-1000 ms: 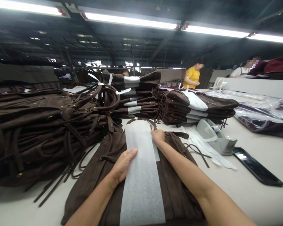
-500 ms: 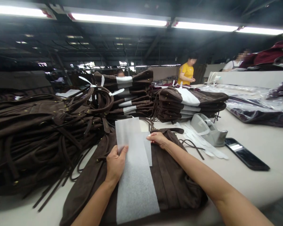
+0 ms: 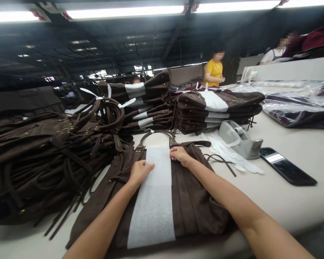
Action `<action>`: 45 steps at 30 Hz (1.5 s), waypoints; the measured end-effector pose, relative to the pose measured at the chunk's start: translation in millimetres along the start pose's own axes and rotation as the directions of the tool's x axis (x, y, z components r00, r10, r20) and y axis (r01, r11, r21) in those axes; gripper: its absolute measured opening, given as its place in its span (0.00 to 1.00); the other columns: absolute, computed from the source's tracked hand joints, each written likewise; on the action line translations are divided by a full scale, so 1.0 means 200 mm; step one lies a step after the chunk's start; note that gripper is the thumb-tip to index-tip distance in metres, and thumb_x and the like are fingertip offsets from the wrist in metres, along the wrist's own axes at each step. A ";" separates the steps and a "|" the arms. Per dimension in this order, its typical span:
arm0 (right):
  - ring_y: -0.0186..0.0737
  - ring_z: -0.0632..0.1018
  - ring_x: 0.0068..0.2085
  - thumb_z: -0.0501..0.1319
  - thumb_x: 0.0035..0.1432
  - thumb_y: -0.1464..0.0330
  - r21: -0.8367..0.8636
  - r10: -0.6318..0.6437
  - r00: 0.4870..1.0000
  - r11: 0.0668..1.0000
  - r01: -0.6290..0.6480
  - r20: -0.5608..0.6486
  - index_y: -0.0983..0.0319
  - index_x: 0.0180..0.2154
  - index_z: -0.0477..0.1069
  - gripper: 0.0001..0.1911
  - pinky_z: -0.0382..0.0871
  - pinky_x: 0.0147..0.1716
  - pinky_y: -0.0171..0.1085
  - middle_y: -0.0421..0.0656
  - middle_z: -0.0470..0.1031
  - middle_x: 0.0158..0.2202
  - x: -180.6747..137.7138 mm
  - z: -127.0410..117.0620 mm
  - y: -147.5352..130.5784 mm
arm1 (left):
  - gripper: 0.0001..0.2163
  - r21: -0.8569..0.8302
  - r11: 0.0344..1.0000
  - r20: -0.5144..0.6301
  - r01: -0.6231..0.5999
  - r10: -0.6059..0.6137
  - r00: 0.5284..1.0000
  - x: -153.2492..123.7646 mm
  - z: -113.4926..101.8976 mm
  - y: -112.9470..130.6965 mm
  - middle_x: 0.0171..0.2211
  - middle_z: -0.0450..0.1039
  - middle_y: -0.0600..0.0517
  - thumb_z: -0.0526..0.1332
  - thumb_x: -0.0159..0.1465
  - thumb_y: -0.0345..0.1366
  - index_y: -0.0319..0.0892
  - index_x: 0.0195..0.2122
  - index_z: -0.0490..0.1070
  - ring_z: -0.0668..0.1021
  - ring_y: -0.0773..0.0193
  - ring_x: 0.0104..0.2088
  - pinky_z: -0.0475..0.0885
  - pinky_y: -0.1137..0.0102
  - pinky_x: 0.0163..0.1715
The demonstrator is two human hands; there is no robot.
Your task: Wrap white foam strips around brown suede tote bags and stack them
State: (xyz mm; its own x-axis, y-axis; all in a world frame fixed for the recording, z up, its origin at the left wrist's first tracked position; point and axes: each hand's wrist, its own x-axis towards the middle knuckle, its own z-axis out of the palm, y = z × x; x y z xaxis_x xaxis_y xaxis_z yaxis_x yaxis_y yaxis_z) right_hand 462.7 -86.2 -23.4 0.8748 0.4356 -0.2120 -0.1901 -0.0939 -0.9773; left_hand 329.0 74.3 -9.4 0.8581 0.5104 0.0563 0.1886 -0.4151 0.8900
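Note:
A dark brown bag (image 3: 190,205) lies flat on the white table in front of me, its handle (image 3: 157,132) looping out at the far side. Down the middle of the bag runs a translucent white paper strip (image 3: 152,216), with overlapping layers in its upper part. My left hand (image 3: 139,172) is closed at the strip's left edge, its thumb lying on top and the other fingers mostly hidden. At the upper right edge, my right hand (image 3: 179,155) pinches the paper between thumb and fingers.
A grey tape dispenser (image 3: 239,140), white notched ties (image 3: 240,163) and a black phone (image 3: 287,167) sit to the right. Brown bags are heaped at left (image 3: 40,154) and stacked behind (image 3: 186,113). A person in yellow (image 3: 214,72) stands farther back.
The raised upper end of the paper has come down, and its layers now line up along the bag. My left hand has shifted right and up. The camera view has tilted down.

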 end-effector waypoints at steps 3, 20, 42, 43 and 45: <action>0.25 0.65 0.15 0.63 0.48 0.83 0.037 -0.019 1.000 0.999 0.019 -0.020 0.65 0.23 0.68 0.10 0.54 0.13 0.24 0.32 0.64 0.12 0.00 0.00 0.00 | 0.14 0.035 0.999 -0.021 -0.011 0.012 1.000 -0.03 0.01 -0.06 0.17 0.67 0.55 0.67 0.46 0.46 0.40 0.21 0.71 0.70 0.63 0.22 0.60 0.74 0.21; 0.24 0.64 0.16 0.64 0.42 0.80 0.082 0.000 0.999 0.997 -0.004 0.047 0.65 0.21 0.67 0.08 0.55 0.15 0.23 0.33 0.66 0.14 0.00 -0.02 0.00 | 0.12 -0.134 0.991 -0.058 0.027 -0.035 0.998 -0.07 0.06 -0.01 0.28 0.70 0.52 0.67 0.47 0.43 0.40 0.27 0.72 0.73 0.60 0.31 0.68 0.70 0.31; 0.29 0.67 0.17 0.62 0.50 0.75 -0.286 -0.244 0.966 0.935 0.211 -0.083 0.62 0.26 0.67 0.05 0.57 0.18 0.29 0.35 0.68 0.18 -0.06 0.00 0.00 | 0.08 -0.408 0.898 0.012 0.164 -0.174 0.985 -0.04 0.09 -0.08 0.27 0.68 0.56 0.65 0.63 0.34 0.36 0.30 0.68 0.70 0.71 0.24 0.68 0.75 0.24; 0.30 0.68 0.17 0.61 0.49 0.75 -0.316 -0.247 0.969 0.922 0.226 -0.028 0.62 0.25 0.68 0.05 0.57 0.18 0.29 0.35 0.67 0.16 -0.06 0.00 0.00 | 0.07 -0.442 0.879 0.031 0.179 -0.184 0.982 -0.04 0.08 -0.08 0.28 0.69 0.56 0.64 0.63 0.34 0.36 0.32 0.68 0.71 0.71 0.24 0.69 0.74 0.25; 0.31 0.69 0.17 0.62 0.47 0.77 -0.347 -0.249 0.965 0.901 0.260 0.077 0.62 0.29 0.71 0.06 0.58 0.20 0.29 0.34 0.67 0.17 -0.08 0.00 0.00 | 0.07 -0.507 0.836 0.075 0.210 -0.200 0.977 -0.05 0.06 -0.06 0.30 0.71 0.54 0.64 0.63 0.34 0.36 0.36 0.69 0.73 0.69 0.26 0.72 0.72 0.27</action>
State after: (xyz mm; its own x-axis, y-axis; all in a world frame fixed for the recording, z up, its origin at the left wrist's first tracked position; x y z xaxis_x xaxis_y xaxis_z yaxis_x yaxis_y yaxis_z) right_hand 448.8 -93.7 -19.0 0.8574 0.5131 0.0390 0.2109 -0.2814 -0.9361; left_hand 324.7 65.8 -26.9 0.8364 0.5253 -0.1565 0.0950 0.1421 0.9853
